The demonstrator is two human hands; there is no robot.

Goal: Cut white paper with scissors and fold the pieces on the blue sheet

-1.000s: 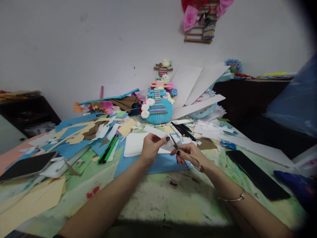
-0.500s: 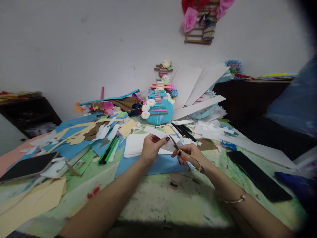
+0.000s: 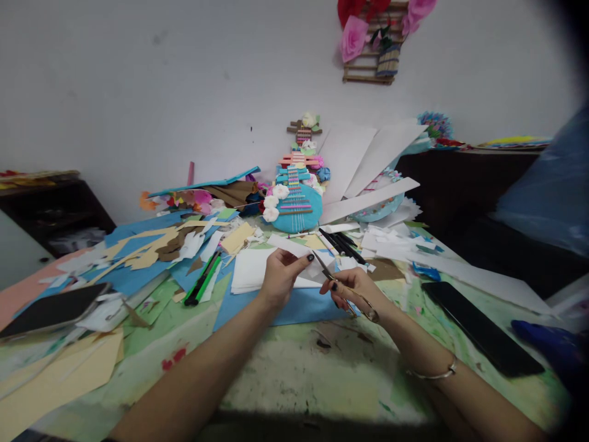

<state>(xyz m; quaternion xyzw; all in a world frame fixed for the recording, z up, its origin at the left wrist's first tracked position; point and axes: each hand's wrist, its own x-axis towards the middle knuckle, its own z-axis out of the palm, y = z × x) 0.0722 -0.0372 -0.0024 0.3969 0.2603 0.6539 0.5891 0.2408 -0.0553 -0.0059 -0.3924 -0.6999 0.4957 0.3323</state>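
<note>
My left hand [image 3: 281,276] pinches a small piece of white paper [image 3: 294,247] between thumb and fingers. A pair of scissors [image 3: 368,309] is in my right hand [image 3: 353,286], its blades pointing up and left against the paper, close to my left thumb. Whether the blades are parted is too small to tell. Beneath both hands lie a stack of white sheets [image 3: 247,270] and a blue sheet [image 3: 299,305] on the table.
A green and black utility knife [image 3: 202,279] lies to the left, among paper scraps. Black pens [image 3: 340,242] are behind my hands. A black phone [image 3: 478,328] is at the right, another dark device [image 3: 55,309] at the left. A blue paper lute [image 3: 299,209] leans on the wall.
Almost nothing differs. Both hands keep their places, with the scissors at the paper; my right hand has shifted very slightly.
</note>
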